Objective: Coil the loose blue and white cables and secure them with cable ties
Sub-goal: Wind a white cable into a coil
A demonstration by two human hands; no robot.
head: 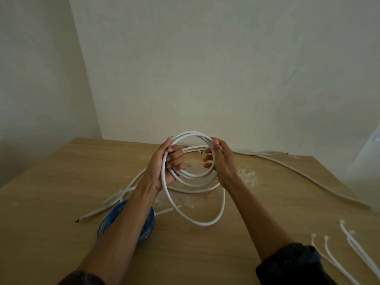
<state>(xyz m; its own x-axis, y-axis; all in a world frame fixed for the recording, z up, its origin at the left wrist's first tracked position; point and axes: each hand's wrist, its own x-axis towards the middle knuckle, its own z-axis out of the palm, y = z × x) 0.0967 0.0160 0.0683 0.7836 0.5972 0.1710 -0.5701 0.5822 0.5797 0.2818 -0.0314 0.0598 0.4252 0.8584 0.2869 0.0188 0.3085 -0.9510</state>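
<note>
Coiling the white cable (pixel 190 133) is under way above the worktop (pixel 226 254), the left hand (pixel 164 165) gripping one side and the right hand (pixel 222 161) clasping the other, so the hanging slack likely needs gathering before a cable tie (pixel 349 236) goes on.

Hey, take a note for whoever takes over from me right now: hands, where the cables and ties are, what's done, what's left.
Left hand: fingers curled round the left side of the part-wound coil of round white cable, held above the light wooden table.
Right hand: grips the coil's right side; one slack loop hangs below.
Done: the coil of thin blue cable lies on the table under the left forearm; whether it is tied is unclear.
Left: finish and tie the white coil, then coil the loose white cables on the table. White plastic cable ties lie at the near right.
</note>
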